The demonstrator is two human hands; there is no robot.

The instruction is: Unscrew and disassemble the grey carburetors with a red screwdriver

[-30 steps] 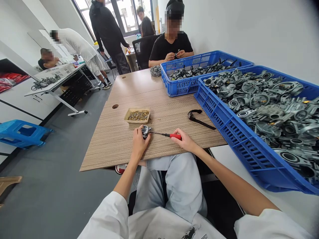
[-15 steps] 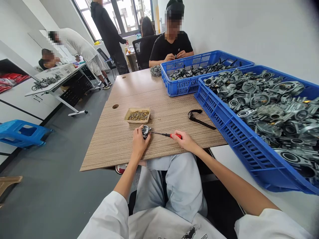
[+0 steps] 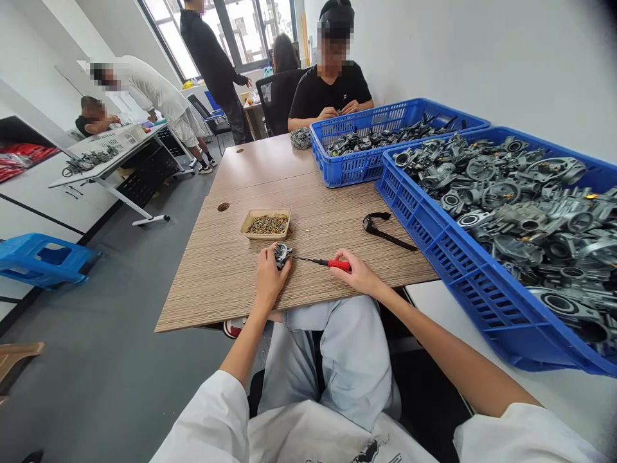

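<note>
My left hand [image 3: 270,276] is closed around a small grey metal carburetor body [image 3: 281,255] just above the wooden table [image 3: 216,283]. In my right hand [image 3: 359,273] is a screwdriver [image 3: 340,264] with a red handle, gripped between thumb and fingers. Its dark shaft points left, and the tip reaches the side of the carburetor body. The exact contact point is too small to make out. Right behind my left hand stands a beige tray [image 3: 242,233] of small brass-coloured and grey screws or jets.
To the right stands a large blue crate [image 3: 434,241] heaped with metal carburetor parts. A second blue crate [image 3: 332,168] is behind it. A black wristwatch [image 3: 385,233] lies near the crates. Across the table a co-worker [image 3: 332,90] handles a small part. A blue stool [image 3: 43,257] is on the left.
The fingers of my right hand have loosened and shifted slightly on the screwdriver's handle, showing more of the red. My left hand and the carburetor body have stayed in place.
</note>
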